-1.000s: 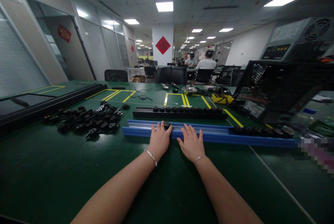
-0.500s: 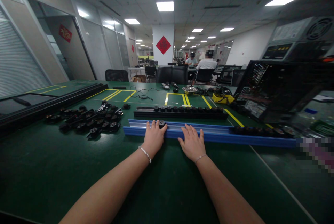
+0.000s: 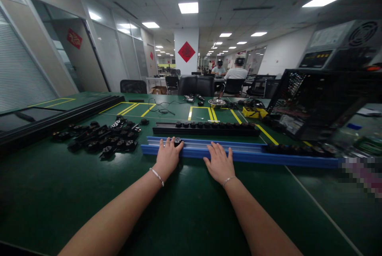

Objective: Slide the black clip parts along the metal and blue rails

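Left hand [image 3: 167, 156] pinches a small black part [image 3: 178, 141] on the blue rail [image 3: 253, 153] — right hand [image 3: 220, 163] rests flat, fingers spread; best keep the rail pinned and the part square.

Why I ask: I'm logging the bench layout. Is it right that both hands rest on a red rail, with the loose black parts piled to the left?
Not quite: the rail is blue, not red, as the head view shows. Both the left hand and the right hand rest on it, and the loose black parts are piled to the left.
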`<state>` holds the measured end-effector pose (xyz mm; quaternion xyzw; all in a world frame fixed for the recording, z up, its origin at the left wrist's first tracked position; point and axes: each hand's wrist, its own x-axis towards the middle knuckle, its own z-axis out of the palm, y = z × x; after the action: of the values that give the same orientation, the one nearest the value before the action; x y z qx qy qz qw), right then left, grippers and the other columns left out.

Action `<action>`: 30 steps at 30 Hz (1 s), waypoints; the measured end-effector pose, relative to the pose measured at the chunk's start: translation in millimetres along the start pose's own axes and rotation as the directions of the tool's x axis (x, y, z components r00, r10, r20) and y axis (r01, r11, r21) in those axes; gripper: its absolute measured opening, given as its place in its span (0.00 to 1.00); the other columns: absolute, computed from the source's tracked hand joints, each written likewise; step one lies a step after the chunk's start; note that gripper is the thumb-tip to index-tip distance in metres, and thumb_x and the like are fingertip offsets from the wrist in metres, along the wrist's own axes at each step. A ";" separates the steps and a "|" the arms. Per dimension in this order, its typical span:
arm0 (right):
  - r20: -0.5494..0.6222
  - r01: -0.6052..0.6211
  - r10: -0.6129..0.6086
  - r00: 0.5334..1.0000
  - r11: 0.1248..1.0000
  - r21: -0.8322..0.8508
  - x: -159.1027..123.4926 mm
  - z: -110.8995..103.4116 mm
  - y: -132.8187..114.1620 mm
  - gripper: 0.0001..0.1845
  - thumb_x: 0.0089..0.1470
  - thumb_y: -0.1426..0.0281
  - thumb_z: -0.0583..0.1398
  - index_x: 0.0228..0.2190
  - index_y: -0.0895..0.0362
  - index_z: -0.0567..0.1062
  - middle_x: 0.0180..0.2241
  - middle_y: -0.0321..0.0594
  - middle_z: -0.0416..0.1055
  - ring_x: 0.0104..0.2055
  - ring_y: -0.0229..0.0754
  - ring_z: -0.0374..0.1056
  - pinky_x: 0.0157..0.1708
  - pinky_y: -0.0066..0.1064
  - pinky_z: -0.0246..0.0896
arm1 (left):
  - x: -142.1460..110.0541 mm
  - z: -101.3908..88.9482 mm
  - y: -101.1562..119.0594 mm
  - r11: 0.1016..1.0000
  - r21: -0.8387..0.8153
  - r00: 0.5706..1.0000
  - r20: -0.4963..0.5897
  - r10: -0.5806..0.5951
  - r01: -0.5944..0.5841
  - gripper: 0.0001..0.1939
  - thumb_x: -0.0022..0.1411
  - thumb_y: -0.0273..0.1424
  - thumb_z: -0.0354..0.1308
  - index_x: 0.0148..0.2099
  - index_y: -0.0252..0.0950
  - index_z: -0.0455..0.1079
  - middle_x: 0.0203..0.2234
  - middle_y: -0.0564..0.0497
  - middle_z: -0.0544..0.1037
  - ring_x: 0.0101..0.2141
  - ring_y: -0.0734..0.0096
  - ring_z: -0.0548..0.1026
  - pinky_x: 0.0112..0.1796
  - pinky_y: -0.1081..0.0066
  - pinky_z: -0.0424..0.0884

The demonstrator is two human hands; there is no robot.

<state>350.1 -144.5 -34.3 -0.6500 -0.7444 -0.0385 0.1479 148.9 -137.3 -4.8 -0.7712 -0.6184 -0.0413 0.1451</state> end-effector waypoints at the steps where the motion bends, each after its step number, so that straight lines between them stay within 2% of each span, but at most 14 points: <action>1: -0.004 0.001 -0.001 1.000 1.000 0.002 -0.1 0.1 0.0 0.27 0.58 0.61 0.47 0.57 0.55 0.60 0.63 0.42 0.50 0.64 0.47 0.42 0.60 0.55 0.22 | -0.1 0.4 -1.2 1.000 0.009 1.000 0.002 0.003 -0.003 0.31 0.56 0.28 0.52 0.62 0.45 0.56 0.60 0.40 0.61 0.59 0.48 0.58 0.56 0.45 0.49; 14: -0.009 0.002 -0.002 1.000 1.000 0.002 -0.3 1.4 0.7 0.26 0.58 0.61 0.47 0.57 0.55 0.60 0.62 0.42 0.51 0.64 0.46 0.42 0.60 0.55 0.23 | -5.1 6.8 -24.3 0.998 0.068 1.000 -0.001 -0.003 0.003 0.32 0.55 0.28 0.53 0.62 0.46 0.55 0.60 0.41 0.61 0.59 0.48 0.57 0.55 0.46 0.52; 20: -0.056 0.021 -0.022 0.998 1.000 -0.009 -1.1 3.8 1.2 0.26 0.58 0.61 0.47 0.57 0.55 0.60 0.62 0.42 0.52 0.63 0.47 0.44 0.60 0.55 0.24 | -6.8 9.5 -30.8 0.997 0.077 1.000 -0.007 -0.016 0.017 0.31 0.56 0.28 0.51 0.62 0.47 0.54 0.60 0.41 0.60 0.59 0.48 0.57 0.54 0.45 0.53; 30: -0.006 0.002 -0.002 1.000 1.000 -0.015 -0.4 0.6 0.4 0.27 0.58 0.61 0.47 0.57 0.55 0.60 0.62 0.43 0.52 0.64 0.47 0.43 0.60 0.55 0.24 | -11.6 11.8 -48.4 0.995 0.087 0.999 -0.010 -0.043 0.044 0.31 0.55 0.29 0.52 0.62 0.46 0.56 0.60 0.40 0.61 0.59 0.48 0.57 0.53 0.46 0.54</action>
<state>350.4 -144.7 -35.0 -0.6504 -0.7441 -0.0460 0.1454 98.1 -135.7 -10.6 -0.7502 -0.6359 -0.0204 0.1803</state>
